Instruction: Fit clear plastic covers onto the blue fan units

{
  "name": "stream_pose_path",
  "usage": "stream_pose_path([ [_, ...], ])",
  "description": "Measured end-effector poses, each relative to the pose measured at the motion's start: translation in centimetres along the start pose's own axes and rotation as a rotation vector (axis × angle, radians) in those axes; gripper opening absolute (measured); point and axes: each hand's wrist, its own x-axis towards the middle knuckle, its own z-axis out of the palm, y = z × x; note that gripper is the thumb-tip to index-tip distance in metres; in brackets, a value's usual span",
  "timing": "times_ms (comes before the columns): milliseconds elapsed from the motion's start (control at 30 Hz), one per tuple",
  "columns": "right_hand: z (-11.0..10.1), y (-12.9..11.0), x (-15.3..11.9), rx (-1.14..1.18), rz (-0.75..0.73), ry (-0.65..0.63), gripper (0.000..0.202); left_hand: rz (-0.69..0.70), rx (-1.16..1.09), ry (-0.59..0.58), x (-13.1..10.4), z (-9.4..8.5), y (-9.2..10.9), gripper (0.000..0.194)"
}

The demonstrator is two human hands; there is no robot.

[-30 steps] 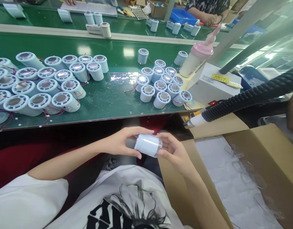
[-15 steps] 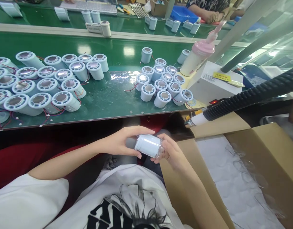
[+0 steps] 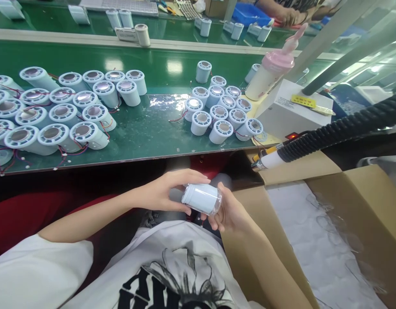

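Left hand (image 3: 166,191) grips the small pale-blue plastic cylinder with a clear sleeve over one end (image 3: 202,198), fingers curled over the top and thumb under, holding the bare end. Cylinder lies on its side, held in the air above the lap, below the table edge, just left of the cardboard box flap. Right hand (image 3: 228,210) cups the sleeved end from below, fingers closed on it. Both hands are on the same part.

Scene, left to right:
- big cluster of pale-blue cylinder housings with metal discs on top and red wires (image 3: 56,111) on the green work table (image 3: 143,133), packed touching, a few tipped over
- smaller cluster of the same housings (image 3: 222,113), upright, mid-table
- cream bottle with pink pump cap (image 3: 269,77) beside a white box unit (image 3: 291,113)
- black corrugated hose with a white nozzle (image 3: 330,133), tip hanging just past the table edge
- open brown cardboard carton lined with white sheet (image 3: 327,240) at right, clear film shapes lying on the sheet

Progress, my read: one unit is in hand, sleeve looks mostly seated. Dozens of bare housings sit on the table. I can't make out any finished units in the carton, so most of the batch looks undone.
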Motion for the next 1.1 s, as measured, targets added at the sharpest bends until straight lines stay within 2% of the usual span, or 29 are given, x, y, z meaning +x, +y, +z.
stream_pose_path([
  [67,-0.3,0.3,0.1,-0.032,-0.013,-0.015,0.068,-0.083,-0.051,0.010,-0.2,0.2,0.4,0.068],
  [133,-0.8,0.7,0.0,-0.110,-0.145,0.053,0.065,-0.163,-0.087,0.042,-0.3,0.3,0.8,0.067],
  [200,-1.3,1.2,-0.2,-0.261,-0.432,0.224,0.044,-0.234,-0.137,0.080,-0.3,0.5,1.2,0.068],
  [233,-1.6,1.4,-0.4,-0.383,-0.614,0.303,0.028,-0.265,-0.165,0.088,-0.3,0.6,1.3,0.067],
  [267,-1.8,1.5,-0.6,-0.538,-0.802,0.352,0.023,-0.294,-0.195,0.095,-0.2,0.7,1.4,0.067],
  [333,-2.2,1.7,-1.0,-0.890,-1.107,0.331,0.050,-0.333,-0.251,0.097,-0.1,0.8,1.5,0.065],
  [367,-2.3,1.7,-1.1,-1.028,-1.190,0.290,0.060,-0.346,-0.273,0.099,-0.1,0.8,1.4,0.064],
  [400,-2.3,1.7,-1.2,-1.100,-1.213,0.257,0.065,-0.355,-0.298,0.095,-0.1,0.7,1.3,0.062],
  [467,-2.2,1.7,-1.4,-0.990,-1.103,0.217,0.063,-0.356,-0.341,0.056,-0.1,0.6,1.2,0.065],
  [600,-1.4,1.6,-1.5,-0.297,-0.675,0.049,0.051,-0.259,-0.366,-0.048,-0.3,0.1,1.1,0.077],
  [667,-1.2,1.5,-1.6,-0.137,-0.571,0.018,0.046,-0.257,-0.416,-0.053,-0.4,0.0,1.0,0.074],
  [867,-1.3,1.3,-2.0,-0.270,-0.526,0.198,0.048,-0.394,-0.648,-0.079,-0.4,1.1,0.2,0.076],
  [967,-0.8,1.3,-1.8,-0.235,-0.489,0.187,0.058,-0.408,-0.686,-0.075,-0.6,1.4,0.0,0.070],
  [1033,-1.2,1.2,-1.5,-0.244,-0.448,0.108,0.064,-0.510,-0.672,-0.078,-0.6,0.5,-0.1,0.064],
  [1067,-1.9,1.0,-1.3,-0.281,-0.445,0.119,0.063,-0.592,-0.608,-0.077,-0.3,-0.3,-0.4,0.063],
  [1100,-3.1,0.8,-1.4,-0.335,-0.463,0.204,0.061,-0.681,-0.462,-0.030,0.2,-1.2,-0.9,0.065],
])
